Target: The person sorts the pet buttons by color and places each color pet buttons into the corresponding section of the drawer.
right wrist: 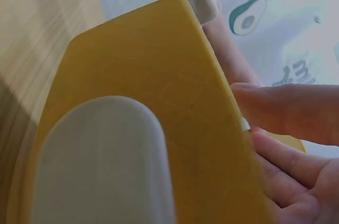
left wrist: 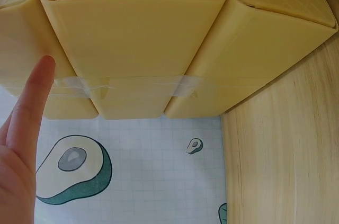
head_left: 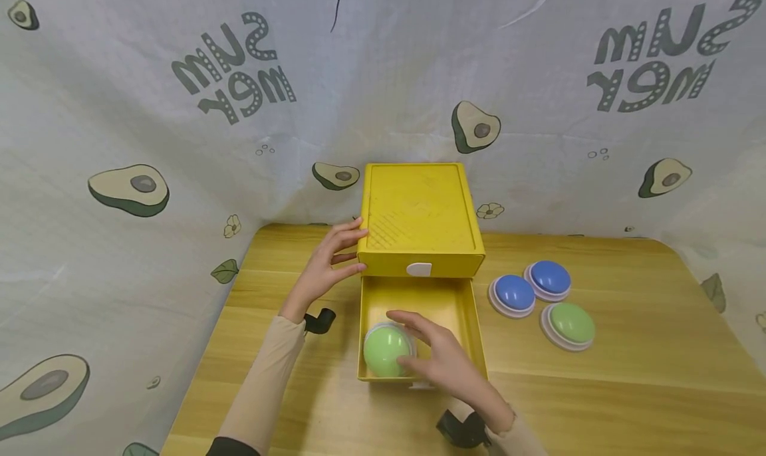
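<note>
A yellow drawer box (head_left: 419,207) stands on the table, its lower drawer (head_left: 437,296) pulled out and its upper drawer closed. In the front left corner of the lower drawer lies a green dome-shaped button (head_left: 383,351) with a white base. My right hand (head_left: 445,359) reaches over the drawer, thumb at the dome's right side and fingers loosely extended beyond it. In the right wrist view the drawer front (right wrist: 143,60) with its white handle (right wrist: 106,160) hides the button. My left hand (head_left: 326,263) rests fingertips against the box's left side, with one straight finger (left wrist: 36,91) showing in the left wrist view.
Right of the box on the wooden table (head_left: 628,389) sit two blue buttons (head_left: 514,292) and another green button (head_left: 572,323), all with white bases. A printed cloth (head_left: 383,77) hangs behind the table. Black straps (head_left: 463,429) are at both wrists.
</note>
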Tool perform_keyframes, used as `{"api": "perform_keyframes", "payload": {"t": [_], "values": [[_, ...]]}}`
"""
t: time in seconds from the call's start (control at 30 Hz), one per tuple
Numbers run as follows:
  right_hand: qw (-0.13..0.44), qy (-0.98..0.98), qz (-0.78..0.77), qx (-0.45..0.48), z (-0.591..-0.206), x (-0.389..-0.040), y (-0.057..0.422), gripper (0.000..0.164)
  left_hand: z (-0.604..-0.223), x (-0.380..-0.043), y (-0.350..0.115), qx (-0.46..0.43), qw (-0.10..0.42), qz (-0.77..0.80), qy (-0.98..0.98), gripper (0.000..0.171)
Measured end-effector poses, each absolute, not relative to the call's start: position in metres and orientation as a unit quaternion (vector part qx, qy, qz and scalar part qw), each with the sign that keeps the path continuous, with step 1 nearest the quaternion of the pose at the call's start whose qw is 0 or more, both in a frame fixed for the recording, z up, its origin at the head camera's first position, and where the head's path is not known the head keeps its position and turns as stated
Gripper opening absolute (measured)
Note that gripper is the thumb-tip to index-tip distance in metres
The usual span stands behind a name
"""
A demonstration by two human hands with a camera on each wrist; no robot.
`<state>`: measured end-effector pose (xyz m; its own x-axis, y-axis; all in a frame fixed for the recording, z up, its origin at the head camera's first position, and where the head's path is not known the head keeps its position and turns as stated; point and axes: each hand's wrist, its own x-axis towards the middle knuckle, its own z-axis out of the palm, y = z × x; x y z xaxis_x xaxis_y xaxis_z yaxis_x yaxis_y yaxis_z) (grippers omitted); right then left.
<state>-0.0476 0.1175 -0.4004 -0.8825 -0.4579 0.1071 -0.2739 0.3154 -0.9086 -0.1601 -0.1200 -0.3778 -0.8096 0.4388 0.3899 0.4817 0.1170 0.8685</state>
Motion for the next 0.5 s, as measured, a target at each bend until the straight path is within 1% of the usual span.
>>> {"api": "perform_keyframes", "payload": {"t": [0.2,0.5], "values": [[0.082,0.786,-0.556,-0.256,-0.4008,-0.0485,0.1171,0.055,-0.3771,-0.16,-0.1196,-0.31,0.018,-0.591,-0.745,0.053],[0.043,0.766,-0.602,-0.222,-0.3996,-0.0459,0.1257,0.053,-0.3777,-0.1582,-0.1206,-0.309,0.018,-0.595,-0.742,0.053]]}}
